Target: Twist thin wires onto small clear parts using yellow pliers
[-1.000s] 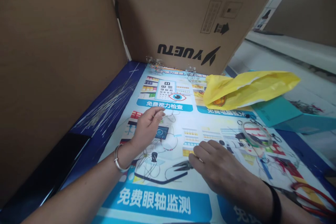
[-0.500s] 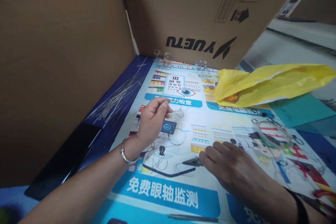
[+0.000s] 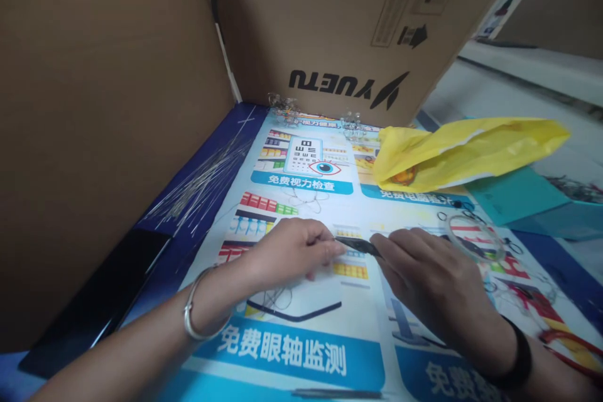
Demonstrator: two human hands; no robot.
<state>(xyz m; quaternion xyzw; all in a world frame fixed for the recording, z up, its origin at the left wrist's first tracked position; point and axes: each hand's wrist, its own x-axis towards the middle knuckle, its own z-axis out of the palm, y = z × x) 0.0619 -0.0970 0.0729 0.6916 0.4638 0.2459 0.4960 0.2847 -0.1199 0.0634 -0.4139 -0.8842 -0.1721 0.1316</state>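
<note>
My left hand [image 3: 294, 252], with a silver bangle at the wrist, is closed in a pinch near the middle of the printed sheet. What its fingertips hold is too small to tell. My right hand [image 3: 424, 279], with a black band at the wrist, is wrapped round dark pliers [image 3: 358, 245]. The jaws point left and reach the left fingertips. Under and below the left hand, thin looped wires [image 3: 276, 298] lie on the sheet. Another faint wire loop [image 3: 308, 200] lies above the left hand.
Straight wires [image 3: 200, 182] and a black flat object [image 3: 98, 295] lie left. Cardboard walls [image 3: 330, 25] stand behind and left. A yellow bag [image 3: 471, 151], teal sheet [image 3: 518, 195] and clear ring [image 3: 475, 239] lie right. Tweezers-like metal [image 3: 336, 393] lies at the front.
My left hand has moved down and right to the pliers' tip. The pliers in my right hand have risen to meet it. The view has shifted slightly.
</note>
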